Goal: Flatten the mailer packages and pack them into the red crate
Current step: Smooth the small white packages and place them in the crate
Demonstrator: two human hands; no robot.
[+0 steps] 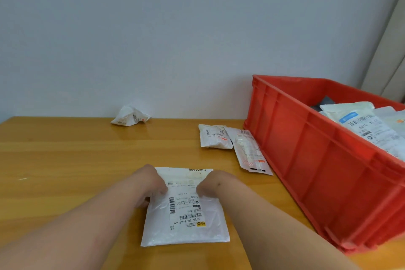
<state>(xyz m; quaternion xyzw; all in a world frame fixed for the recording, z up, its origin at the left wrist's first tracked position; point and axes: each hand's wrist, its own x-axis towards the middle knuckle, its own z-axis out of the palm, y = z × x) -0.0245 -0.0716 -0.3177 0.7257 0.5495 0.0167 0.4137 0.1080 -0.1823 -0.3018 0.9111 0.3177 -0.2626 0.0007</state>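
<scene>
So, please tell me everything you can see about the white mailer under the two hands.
The mailer is a white, roughly square pouch of thin, slightly crinkled plastic. A printed label with barcodes and a small yellow mark covers its middle, reading upside down from this view. It lies nearly flat on the wooden table, left of the red crate and apart from it. The left hand and right hand press on its far half, fingers curled down onto it.

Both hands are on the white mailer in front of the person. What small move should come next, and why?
Probably slide both hands outward across the white mailer to press it flat. It lies on the table, its plastic looks wrinkled, and both hands sit on its far half. The red crate, at the right, already holds flat mailers.
</scene>
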